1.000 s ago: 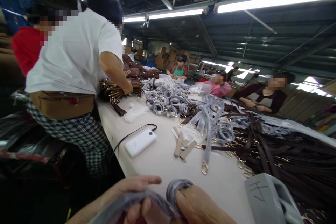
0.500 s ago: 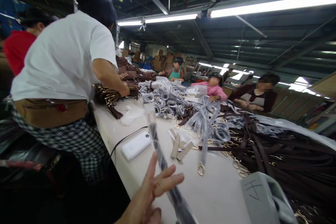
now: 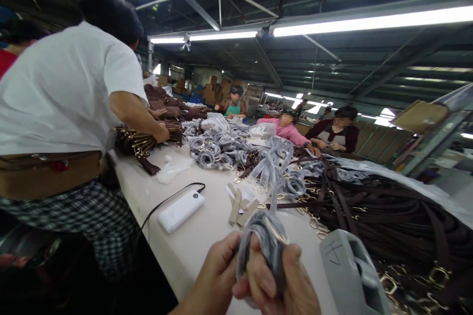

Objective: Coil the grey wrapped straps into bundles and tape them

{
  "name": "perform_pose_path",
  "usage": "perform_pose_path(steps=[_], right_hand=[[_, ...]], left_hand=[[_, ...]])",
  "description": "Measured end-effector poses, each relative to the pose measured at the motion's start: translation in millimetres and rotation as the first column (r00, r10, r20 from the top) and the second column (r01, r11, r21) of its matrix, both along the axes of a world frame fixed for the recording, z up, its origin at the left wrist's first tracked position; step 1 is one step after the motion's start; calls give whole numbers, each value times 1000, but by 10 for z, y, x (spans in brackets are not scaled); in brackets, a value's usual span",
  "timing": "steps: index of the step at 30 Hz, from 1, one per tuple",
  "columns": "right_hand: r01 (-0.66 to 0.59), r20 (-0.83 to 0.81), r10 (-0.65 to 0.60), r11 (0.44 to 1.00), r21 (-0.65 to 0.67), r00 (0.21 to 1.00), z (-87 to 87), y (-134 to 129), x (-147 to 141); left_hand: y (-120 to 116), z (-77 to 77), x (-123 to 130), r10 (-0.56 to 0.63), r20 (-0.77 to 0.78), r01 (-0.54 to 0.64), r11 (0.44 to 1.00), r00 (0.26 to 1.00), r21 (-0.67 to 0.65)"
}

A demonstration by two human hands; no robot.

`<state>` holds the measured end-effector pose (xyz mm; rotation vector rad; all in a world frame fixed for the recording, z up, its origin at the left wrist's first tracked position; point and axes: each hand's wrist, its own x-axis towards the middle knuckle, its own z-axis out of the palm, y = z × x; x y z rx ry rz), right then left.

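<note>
Both hands meet above the near part of the white table (image 3: 207,221), the left hand (image 3: 218,263) clasping one side of a coiled strap (image 3: 259,229), the right hand (image 3: 291,285) gripping the other with fingers curled at its opening. A clear plastic sleeve (image 3: 275,253) encases that strap, a gold ring (image 3: 276,231) near its top. More sleeved coils (image 3: 209,156) lie heaped beyond; stacked cartons (image 3: 210,91) stand behind, their contents hidden from me

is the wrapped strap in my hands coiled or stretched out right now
Coiled. The wrapped strap curves in loops between the left hand and right hand, with a gold metal piece near its top.
</note>
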<state>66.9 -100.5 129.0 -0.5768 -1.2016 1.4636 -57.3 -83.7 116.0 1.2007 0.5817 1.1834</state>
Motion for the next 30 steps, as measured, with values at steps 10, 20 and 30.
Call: perform_pose_path(steps=[10,20,30], right_hand=[[176,206,-269,908,381,941,39,376,-29],[-343,787,-326,765,545,524,-140,373,214],[-575,870,-311,657,488,384,-215,293,363]], left_hand=[[-25,-381,124,-162,321,294,858,933,-421],[38,-301,-52,-300,273,406,691,914,-598],[84,-586,-46,-377,377,532,554,846,-640]])
